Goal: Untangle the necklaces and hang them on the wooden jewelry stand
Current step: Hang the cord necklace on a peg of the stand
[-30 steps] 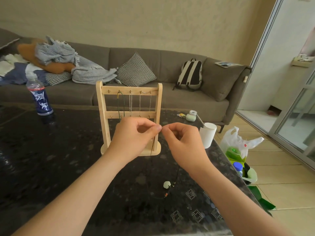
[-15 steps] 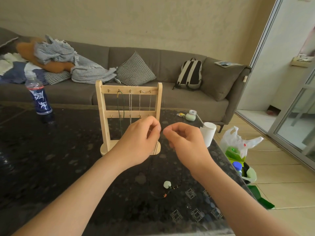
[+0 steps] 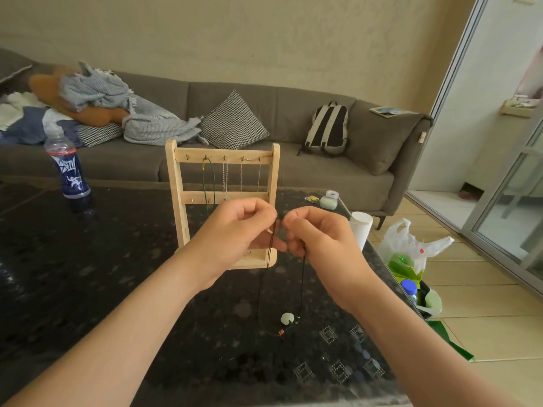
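Left hand point(image 3: 235, 236) & right hand point(image 3: 320, 239) each pinch black cord necklace point(image 3: 302, 277) in front of wooden stand point(image 3: 176, 183).

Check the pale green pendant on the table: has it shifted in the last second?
No. The pendant sits in the same spot, just left of the square inlay patterns.

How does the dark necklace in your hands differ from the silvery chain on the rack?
The dark necklace is thin cord; the silvery chain is metal links. The left hand and right hand pinch the dark necklace; the silvery chain hangs from a hook on the wooden rack. The dark necklace shows a pale green pendant; the chain's lower end is hidden. Both hang down.
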A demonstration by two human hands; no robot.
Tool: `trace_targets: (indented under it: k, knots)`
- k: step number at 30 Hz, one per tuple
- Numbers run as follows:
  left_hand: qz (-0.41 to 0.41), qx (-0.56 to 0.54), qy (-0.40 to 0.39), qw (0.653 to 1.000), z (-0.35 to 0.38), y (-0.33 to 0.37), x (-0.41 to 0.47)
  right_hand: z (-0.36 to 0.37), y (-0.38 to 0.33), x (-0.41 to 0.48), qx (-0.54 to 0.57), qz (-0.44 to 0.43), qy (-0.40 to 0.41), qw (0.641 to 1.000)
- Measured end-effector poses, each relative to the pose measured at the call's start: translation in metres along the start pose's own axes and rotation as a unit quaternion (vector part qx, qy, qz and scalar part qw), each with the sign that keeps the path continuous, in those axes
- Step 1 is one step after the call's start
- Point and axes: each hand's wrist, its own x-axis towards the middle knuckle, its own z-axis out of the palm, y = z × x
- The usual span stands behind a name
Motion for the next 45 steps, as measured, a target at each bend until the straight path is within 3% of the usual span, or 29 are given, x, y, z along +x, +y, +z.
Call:
trace_targets:
  k: [20,24,30,34,39,45]
  knots:
    - [-0.001,0.014,0.031,0.999,0.0,-0.001,-0.001,0.001,0.004,-0.002,0.011,-0.003,0.058,0.998]
    - [0.008,0.032,0.049,0.998,-0.002,-0.004,0.0,-0.002,0.006,-0.002,-0.081,-0.096,0.117,0.985]
    - [0.046,0.101,0.061,0.992,0.0,-0.006,-0.001,-0.002,0.012,-0.002,-0.212,-0.16,0.099,0.959]
    - [0.091,0.183,0.068,0.976,-0.002,-0.01,0.002,-0.004,0.014,0.0,-0.254,-0.15,0.093,0.951]
    - [0.147,0.33,0.065,0.93,-0.001,-0.011,0.001,-0.009,0.018,0.004,-0.297,-0.123,0.065,0.945]
    - [0.156,0.459,-0.006,0.875,0.001,-0.008,0.002,-0.014,0.021,0.005,-0.331,-0.102,0.003,0.938]
